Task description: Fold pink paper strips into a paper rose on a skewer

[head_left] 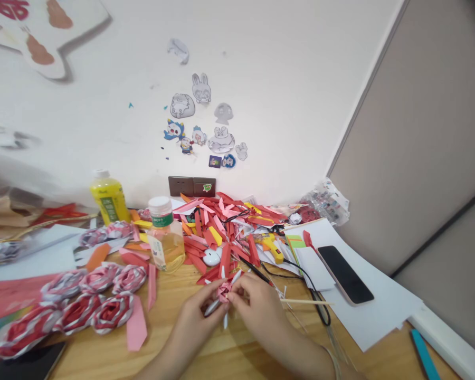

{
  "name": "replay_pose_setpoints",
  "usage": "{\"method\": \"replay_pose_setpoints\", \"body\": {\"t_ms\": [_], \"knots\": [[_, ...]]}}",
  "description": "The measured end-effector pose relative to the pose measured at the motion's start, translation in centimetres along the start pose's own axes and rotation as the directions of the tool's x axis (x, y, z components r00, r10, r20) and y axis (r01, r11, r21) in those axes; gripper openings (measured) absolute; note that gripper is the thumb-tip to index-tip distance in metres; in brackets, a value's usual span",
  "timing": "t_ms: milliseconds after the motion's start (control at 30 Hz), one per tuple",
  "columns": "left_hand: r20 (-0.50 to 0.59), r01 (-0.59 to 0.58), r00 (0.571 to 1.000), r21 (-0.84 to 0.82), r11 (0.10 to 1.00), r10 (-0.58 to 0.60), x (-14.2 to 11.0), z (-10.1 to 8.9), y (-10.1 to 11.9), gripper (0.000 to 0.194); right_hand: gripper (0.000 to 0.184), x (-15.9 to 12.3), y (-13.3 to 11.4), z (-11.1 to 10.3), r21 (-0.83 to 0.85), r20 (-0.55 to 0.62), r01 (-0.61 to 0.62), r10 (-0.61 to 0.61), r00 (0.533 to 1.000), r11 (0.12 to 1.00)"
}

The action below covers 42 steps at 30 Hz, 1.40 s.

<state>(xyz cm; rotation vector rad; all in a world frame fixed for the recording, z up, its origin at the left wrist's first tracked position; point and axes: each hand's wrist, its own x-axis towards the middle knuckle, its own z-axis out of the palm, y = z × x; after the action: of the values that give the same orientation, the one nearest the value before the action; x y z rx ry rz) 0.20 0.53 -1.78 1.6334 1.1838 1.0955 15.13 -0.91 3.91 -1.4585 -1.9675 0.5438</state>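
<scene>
A small folded paper flower (223, 292), pink in the middle with white strips sticking out around it, is held above the wooden table. My left hand (200, 306) is closed on its left side, the thumb and fingers gripping the edge. From the right, my right hand (255, 301) pinches the flower near its centre; its fingertips partly hide the folds. Just beyond my hands lies a heap of red and pink folded paper strips (225, 221). To the left sit several finished-looking red-and-white paper roses (113, 314) and a loose pink strip (136, 323).
A drink bottle with amber liquid (170, 248) and a yellow bottle (108, 198) stand at the back left. A yellow glue gun (272, 246) with a black cable, a phone (345, 274) on white paper (380, 306) and a wooden stick (306, 302) lie on the right.
</scene>
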Motion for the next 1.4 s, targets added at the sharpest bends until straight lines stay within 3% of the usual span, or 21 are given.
{"method": "replay_pose_setpoints", "body": {"t_ms": [167,533,800,1400], "knots": [[0.008,0.002,1.000,0.012,1.000,-0.002,-0.1,0.0,-0.1,0.038,0.009,0.1,-0.1,-0.1,0.004,-0.006,0.013,-0.013,1.000,1.000],[-0.012,0.001,1.000,0.023,1.000,-0.001,-0.2,0.0,0.5,0.037,0.012,-0.1,-0.4,-0.3,-0.160,-0.015,0.110,-0.113,0.993,0.981],[0.003,-0.019,1.000,0.017,1.000,0.019,-0.2,0.0,0.6,0.036,0.014,0.4,-0.2,-1.3,-0.043,0.112,0.079,-0.074,0.991,0.996],[-0.004,-0.031,0.999,0.079,0.996,0.032,-0.2,0.1,0.2,0.035,0.010,0.5,0.0,-0.9,-0.154,0.111,0.116,-0.099,0.989,0.981]]}}
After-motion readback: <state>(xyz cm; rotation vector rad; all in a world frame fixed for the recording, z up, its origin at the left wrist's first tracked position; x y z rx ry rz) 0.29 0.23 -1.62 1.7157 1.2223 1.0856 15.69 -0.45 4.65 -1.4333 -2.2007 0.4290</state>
